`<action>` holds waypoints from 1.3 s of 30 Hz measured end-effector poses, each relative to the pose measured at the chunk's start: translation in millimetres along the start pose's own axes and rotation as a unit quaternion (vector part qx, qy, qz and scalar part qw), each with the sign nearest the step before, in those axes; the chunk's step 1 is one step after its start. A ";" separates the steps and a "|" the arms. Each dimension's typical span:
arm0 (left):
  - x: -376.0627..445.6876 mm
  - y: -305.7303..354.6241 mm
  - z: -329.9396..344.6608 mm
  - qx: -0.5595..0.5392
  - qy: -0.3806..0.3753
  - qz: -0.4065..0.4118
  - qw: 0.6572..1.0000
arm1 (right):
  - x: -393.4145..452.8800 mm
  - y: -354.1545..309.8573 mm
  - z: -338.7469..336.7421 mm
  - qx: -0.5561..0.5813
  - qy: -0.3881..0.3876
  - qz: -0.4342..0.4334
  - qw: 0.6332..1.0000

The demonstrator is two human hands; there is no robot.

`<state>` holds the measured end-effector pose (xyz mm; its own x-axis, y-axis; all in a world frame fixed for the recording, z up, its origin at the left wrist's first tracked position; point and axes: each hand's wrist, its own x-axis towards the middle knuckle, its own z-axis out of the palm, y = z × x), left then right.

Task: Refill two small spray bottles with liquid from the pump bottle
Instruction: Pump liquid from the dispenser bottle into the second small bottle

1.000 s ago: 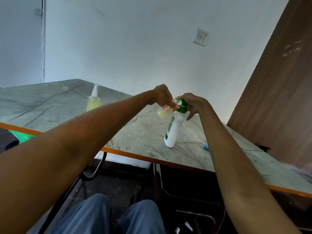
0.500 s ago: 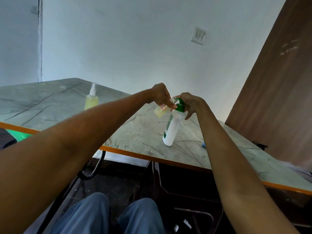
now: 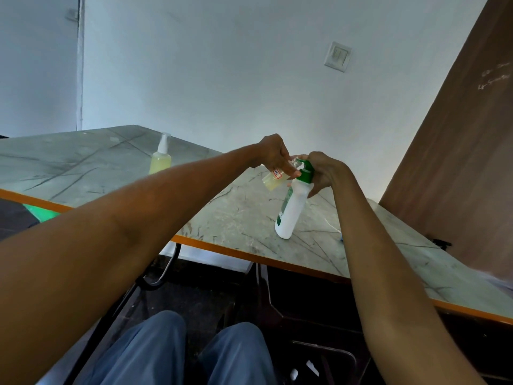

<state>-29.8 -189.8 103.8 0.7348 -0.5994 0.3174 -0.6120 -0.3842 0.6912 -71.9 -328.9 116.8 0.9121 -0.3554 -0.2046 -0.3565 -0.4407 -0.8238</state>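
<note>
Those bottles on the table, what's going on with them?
A seated person is refilling a small bottle from a white pump bottle. The left hand holds the small bottle tilted, its open neck at the green pump, while the right hand grips the pump head. A little yellowish liquid sits in it. A second spray bottle, capped, stands farther off on the table.

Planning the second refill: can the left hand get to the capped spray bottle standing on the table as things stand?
Probably not yet: the left hand holds the small open bottle at the pump bottle. The path to the capped spray bottle looks unobstructed.
</note>
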 end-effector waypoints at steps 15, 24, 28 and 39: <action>0.2 1.6 -0.3 -0.007 0.016 0.004 1.000 | -9.1 -7.8 -0.6 -0.057 0.029 0.005 0.998; -1.6 2.7 1.6 0.000 0.032 -0.005 0.999 | -9.0 -8.1 -0.6 -0.036 0.017 -0.002 0.999; -0.7 5.0 -0.5 -0.005 0.032 0.005 0.999 | -9.6 -8.4 -3.5 -0.019 0.017 -0.013 1.000; -0.7 3.2 1.7 0.000 0.028 0.009 1.000 | -8.1 -2.9 -2.4 -0.036 0.019 -0.001 0.999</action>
<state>-32.8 -191.8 104.7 0.7391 -0.5658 0.3654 -0.6251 -0.3741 0.6851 -78.8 -326.7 122.2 0.9049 -0.3853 -0.1809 -0.3691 -0.4985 -0.7844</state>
